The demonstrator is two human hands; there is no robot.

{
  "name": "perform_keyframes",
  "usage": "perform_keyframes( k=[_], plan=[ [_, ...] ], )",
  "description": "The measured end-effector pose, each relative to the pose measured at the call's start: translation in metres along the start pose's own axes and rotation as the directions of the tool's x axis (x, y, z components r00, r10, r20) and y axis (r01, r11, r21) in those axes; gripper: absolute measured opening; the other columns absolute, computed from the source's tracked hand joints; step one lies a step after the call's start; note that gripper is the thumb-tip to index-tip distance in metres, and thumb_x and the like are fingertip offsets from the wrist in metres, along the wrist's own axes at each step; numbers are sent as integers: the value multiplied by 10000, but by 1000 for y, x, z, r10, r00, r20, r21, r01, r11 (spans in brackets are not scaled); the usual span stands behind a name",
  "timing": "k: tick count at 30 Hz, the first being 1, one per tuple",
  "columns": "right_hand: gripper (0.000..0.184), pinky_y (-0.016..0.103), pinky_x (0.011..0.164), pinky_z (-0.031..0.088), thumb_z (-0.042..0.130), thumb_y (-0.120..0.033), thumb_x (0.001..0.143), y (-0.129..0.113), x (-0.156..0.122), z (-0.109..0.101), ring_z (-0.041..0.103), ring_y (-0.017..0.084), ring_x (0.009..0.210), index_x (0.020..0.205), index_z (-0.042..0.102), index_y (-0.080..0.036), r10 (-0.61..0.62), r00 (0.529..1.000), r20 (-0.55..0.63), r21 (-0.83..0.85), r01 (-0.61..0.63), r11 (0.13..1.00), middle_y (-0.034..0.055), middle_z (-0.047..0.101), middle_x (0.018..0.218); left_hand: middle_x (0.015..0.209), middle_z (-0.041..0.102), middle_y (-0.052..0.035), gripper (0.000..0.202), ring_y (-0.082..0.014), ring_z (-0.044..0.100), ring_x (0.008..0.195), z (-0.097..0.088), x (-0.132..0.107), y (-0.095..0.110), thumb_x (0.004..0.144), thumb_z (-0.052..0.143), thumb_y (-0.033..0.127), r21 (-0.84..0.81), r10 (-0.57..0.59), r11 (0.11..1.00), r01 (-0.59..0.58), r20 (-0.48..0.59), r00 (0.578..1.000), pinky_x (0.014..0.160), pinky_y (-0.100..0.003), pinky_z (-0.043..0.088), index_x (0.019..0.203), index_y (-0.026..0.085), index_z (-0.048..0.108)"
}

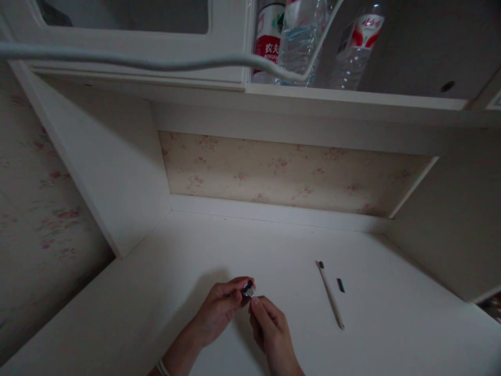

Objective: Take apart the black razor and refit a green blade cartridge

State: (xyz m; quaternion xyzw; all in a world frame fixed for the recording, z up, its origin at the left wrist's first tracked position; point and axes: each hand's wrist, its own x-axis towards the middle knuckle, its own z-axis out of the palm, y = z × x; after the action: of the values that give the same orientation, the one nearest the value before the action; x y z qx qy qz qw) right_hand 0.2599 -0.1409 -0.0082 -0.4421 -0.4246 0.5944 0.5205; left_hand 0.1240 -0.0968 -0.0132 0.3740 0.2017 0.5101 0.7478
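Two hands meet above the desk (pixel 242 235), toward its near edge: the left hand (pixel 219 308) grips one small object (pixel 248 289) between thumb and fingers, and the right hand (pixel 270 324) is closed, its fingertips at the object's lower right side. The object looks dark and shiny silver, too small and dim to identify. Nearer the desk's right edge lie one slim white stick (pixel 331 297) with a dark tip and, just beside it, one dark-green piece (pixel 341 285).
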Motion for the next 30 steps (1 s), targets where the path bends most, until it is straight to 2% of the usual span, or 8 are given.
perform_keyframes(
  k=[5, 12, 30],
  plan=[
    [447, 207, 401, 137, 591, -592, 787, -2, 0, 0, 224, 64, 448, 665, 524, -168, -24, 1000, -9, -5, 24, 1000, -71, 319, 516, 1118, 673, -130, 259, -248, 600, 1029, 2, 0, 2, 710, 781, 269, -17, -14, 1000, 14, -10, 1000, 914, -363, 439, 940, 155, 747],
    [468, 193, 379, 121, 603, -597, 774, -3, 0, -1, 204, 50, 416, 620, 445, -185, 5, 1000, -7, 53, -5, 999, -82, 310, 495, 1063, 700, -124, 244, -250, 612, 1034, 0, 0, 3, 722, 771, 269, -90, -6, 996, 2, -37, 999, 941, -375, 444, 932, 146, 746],
    [496, 190, 341, 109, 607, -645, 737, -1, 3, 3, 197, 38, 352, 616, 454, -189, 47, 999, 9, 78, -48, 996, -98, 318, 432, 1106, 654, -102, 246, -202, 572, 1010, -1, 2, -1, 729, 765, 294, -16, -23, 1000, 22, -8, 1000, 896, -296, 434, 929, 153, 750]
  ],
)
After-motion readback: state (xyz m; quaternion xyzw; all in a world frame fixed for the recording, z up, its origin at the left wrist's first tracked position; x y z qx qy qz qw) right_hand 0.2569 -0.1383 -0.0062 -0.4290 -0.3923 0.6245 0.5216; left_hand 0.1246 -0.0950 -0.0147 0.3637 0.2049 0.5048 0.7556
